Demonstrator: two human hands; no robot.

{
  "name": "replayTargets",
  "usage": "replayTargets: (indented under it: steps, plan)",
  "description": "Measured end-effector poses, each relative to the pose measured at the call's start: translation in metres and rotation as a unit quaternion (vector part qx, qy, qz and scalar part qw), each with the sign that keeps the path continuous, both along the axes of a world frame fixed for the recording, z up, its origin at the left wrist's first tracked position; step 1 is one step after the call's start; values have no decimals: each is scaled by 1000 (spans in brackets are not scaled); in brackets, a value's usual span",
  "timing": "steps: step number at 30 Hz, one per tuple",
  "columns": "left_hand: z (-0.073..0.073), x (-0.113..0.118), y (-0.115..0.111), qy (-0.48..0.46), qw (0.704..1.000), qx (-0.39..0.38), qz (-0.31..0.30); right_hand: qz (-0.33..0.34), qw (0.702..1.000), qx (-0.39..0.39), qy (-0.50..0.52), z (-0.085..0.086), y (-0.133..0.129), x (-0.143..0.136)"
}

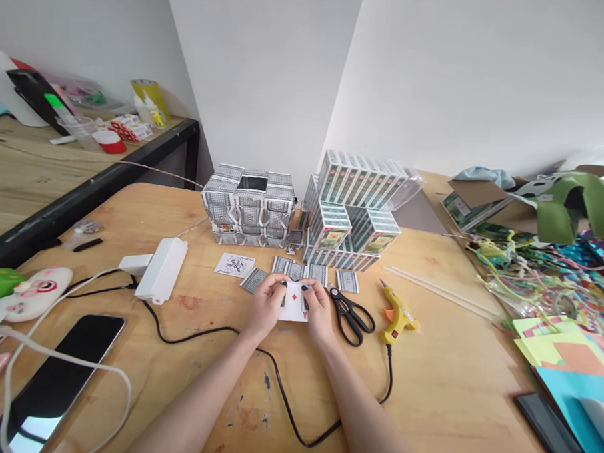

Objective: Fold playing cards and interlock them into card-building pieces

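Note:
An ace of diamonds card is held between my two hands above the wooden table. My left hand pinches its left side, and my right hand grips its right side, with dark card parts under both thumbs. Just beyond lie several patterned cards and a white printed card. Behind them stands a structure built of cards with an opening in its top. Black scissors rest right of my right hand, beside a yellow glue gun.
Stacked card boxes stand at the back. A white power strip, phone and cables lie left. Glue sticks, coloured paper and craft scraps are right. A black cord runs below my forearms.

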State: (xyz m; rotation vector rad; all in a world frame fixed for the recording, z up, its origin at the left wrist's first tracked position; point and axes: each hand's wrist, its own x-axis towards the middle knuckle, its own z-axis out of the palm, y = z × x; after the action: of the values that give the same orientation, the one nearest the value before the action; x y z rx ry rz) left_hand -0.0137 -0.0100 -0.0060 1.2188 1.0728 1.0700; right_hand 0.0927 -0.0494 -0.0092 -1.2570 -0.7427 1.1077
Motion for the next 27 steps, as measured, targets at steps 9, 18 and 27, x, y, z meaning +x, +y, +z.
replayTargets:
  steps: [9,18,27]
  plan:
    - [4,-3,-1,24,1000,18,-7,2,994,-24,103,0,2,-2]
    - [7,-6,1,51,995,84,-4,63,968,-68,232,14,1,-2]
    - [12,-10,1,48,994,73,-60,110,967,-122,197,9,3,4]
